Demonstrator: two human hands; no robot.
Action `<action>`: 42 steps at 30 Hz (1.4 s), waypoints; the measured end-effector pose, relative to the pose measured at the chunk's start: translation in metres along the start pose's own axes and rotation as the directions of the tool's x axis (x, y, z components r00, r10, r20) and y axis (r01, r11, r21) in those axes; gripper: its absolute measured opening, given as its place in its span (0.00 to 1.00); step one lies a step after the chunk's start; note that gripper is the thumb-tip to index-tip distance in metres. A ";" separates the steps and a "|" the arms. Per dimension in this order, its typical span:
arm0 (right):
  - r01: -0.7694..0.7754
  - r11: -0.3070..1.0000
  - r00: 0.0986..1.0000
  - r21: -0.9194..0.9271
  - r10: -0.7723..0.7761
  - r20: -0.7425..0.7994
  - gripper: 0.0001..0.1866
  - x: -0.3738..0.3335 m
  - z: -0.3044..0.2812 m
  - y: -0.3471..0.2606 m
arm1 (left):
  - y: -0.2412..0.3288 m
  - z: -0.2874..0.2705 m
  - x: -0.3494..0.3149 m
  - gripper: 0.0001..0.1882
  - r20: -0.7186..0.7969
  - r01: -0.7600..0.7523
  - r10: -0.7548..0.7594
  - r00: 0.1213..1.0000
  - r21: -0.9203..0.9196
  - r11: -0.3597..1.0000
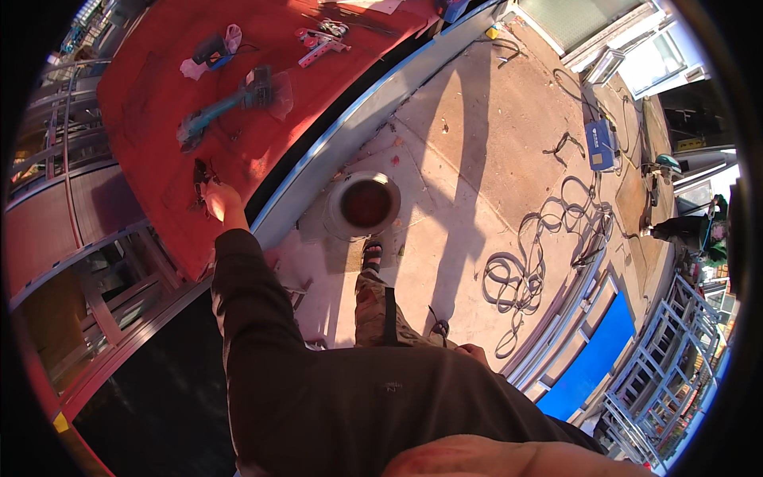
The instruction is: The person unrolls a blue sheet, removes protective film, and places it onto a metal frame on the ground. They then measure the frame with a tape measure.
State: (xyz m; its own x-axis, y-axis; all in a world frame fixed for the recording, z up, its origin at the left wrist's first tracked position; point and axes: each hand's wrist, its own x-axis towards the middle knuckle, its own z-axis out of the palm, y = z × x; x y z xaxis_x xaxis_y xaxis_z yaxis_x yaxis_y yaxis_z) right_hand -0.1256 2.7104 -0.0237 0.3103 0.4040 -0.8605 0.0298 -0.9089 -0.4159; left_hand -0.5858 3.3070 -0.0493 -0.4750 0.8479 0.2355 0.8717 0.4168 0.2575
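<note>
My left hand [224, 200] reaches out over the red-covered table [151, 191], fingers closed around a small dark piece whose kind I cannot make out. Just beyond it lies a teal and black cordless power tool [218, 113], with a clear plastic bag [281, 98] against its battery end. Farther back on the same red surface rest a small black tool [210, 51] beside a pale pink cloth and several metal fittings [321, 44]. Only part of my right hand [474, 353] shows, low beside my leg; my dark top hides the rest, its fingers included.
A round basin [380, 180] with dark contents stands on the floor beside the table's edge. To the right, tangled cable or strap [517, 286] spreads over the floor near a blue case [601, 146]. Metal frames [668, 374] and a blue panel [592, 358] occupy the lower right.
</note>
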 end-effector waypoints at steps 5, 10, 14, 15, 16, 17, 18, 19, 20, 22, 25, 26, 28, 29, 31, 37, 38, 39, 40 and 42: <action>0.003 0.994 0.995 -0.106 -0.013 -0.095 0.20 -0.005 0.008 -0.022 | 0.046 0.014 -0.011 0.29 0.030 -0.239 0.239 0.970 -0.012 0.971; 0.158 0.979 0.965 -0.125 -0.180 -0.192 0.18 -0.008 0.012 -0.006 | 0.078 -0.001 -0.021 0.25 -0.143 -0.348 0.333 0.932 -0.094 0.933; 0.095 0.976 0.958 0.197 -0.036 -0.285 0.18 0.002 0.023 0.033 | 0.096 0.017 -0.065 0.23 -0.160 -0.354 0.324 0.932 -0.216 0.910; 0.037 0.964 0.962 0.263 0.037 -0.271 0.18 0.004 0.025 0.046 | 0.114 0.025 -0.087 0.23 -0.101 -0.365 0.351 0.931 -0.258 0.894; 0.128 0.967 0.944 0.219 -0.052 -0.325 0.19 0.003 0.023 0.063 | 0.134 0.031 -0.118 0.22 -0.009 -0.360 0.377 0.926 -0.316 0.878; 0.135 0.961 0.934 0.240 -0.042 -0.356 0.19 0.004 0.015 0.079 | 0.164 0.038 -0.152 0.22 0.115 -0.343 0.413 0.904 -0.383 0.858; 0.136 0.952 0.929 0.274 -0.027 -0.368 0.19 0.003 0.015 0.093 | 0.200 0.044 -0.190 0.17 0.251 -0.293 0.444 0.860 -0.469 0.833; 0.098 0.943 0.938 0.317 0.019 -0.347 0.20 -0.003 0.021 0.108 | 0.231 0.049 -0.238 0.17 0.335 -0.231 0.470 0.817 -0.556 0.798; 0.122 0.942 0.939 0.314 -0.007 -0.344 0.20 -0.009 0.022 0.123 | 0.263 0.050 -0.285 0.17 0.352 -0.302 0.579 0.735 -0.595 0.745; 0.114 0.934 0.935 0.338 0.015 -0.356 0.20 -0.021 0.007 0.154 | 0.335 0.041 -0.386 0.20 0.349 -0.350 0.705 0.617 -0.680 0.644; 0.092 0.875 0.913 0.476 0.116 -0.390 0.19 -0.042 -0.004 0.192 | 0.443 -0.002 -0.529 0.19 0.290 -0.282 0.879 0.378 -0.868 0.408; 0.091 0.850 0.898 0.519 0.155 -0.411 0.19 -0.049 -0.007 0.204 | 0.479 -0.024 -0.573 0.17 0.236 -0.391 0.901 0.365 -0.839 0.378; 0.089 0.792 0.894 0.604 0.204 -0.399 0.19 -0.059 -0.011 0.225 | 0.536 -0.072 -0.651 0.14 0.347 -0.085 0.919 0.186 -0.926 0.367; 0.082 0.760 0.888 0.645 0.238 -0.394 0.19 -0.061 -0.013 0.236 | 0.560 -0.095 -0.684 0.11 0.275 -0.059 0.954 0.119 -0.957 0.283; 0.060 0.755 0.892 0.654 0.253 -0.375 0.20 -0.062 -0.017 0.253 | 0.610 -0.138 -0.746 0.12 0.259 0.087 0.964 0.055 -0.963 0.253; -0.046 0.719 0.869 0.694 0.371 -0.327 0.22 -0.048 -0.056 0.281 | 0.748 -0.211 -0.882 0.17 0.191 0.059 0.966 -0.172 -0.977 0.203; -0.038 0.665 0.850 0.746 0.414 -0.326 0.23 -0.050 -0.065 0.283 | 0.766 -0.218 -0.906 0.18 0.133 0.128 0.974 -0.182 -0.979 0.158; -0.021 0.667 0.795 0.745 0.462 -0.392 0.23 -0.053 -0.078 0.286 | 0.780 -0.227 -0.934 0.18 0.164 0.163 0.967 -0.195 -0.967 0.197; -0.006 0.660 0.754 0.751 0.496 -0.430 0.23 -0.057 -0.088 0.288 | 0.794 -0.236 -0.963 0.19 0.192 0.195 0.958 -0.214 -0.953 0.234; -0.002 0.674 0.696 0.739 0.531 -0.483 0.25 -0.064 -0.108 0.289 | 0.812 -0.256 -1.013 0.20 0.226 0.213 0.938 -0.264 -0.935 0.285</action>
State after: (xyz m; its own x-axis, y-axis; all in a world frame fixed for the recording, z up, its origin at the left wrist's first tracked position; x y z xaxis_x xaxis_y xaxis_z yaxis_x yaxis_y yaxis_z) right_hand -0.0339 2.4106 -0.0575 0.6908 -0.2511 -0.6781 -0.6822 -0.5372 -0.4960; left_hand 0.5728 2.7024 0.1611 0.9700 0.2412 -0.0321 0.0346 -0.0064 0.9994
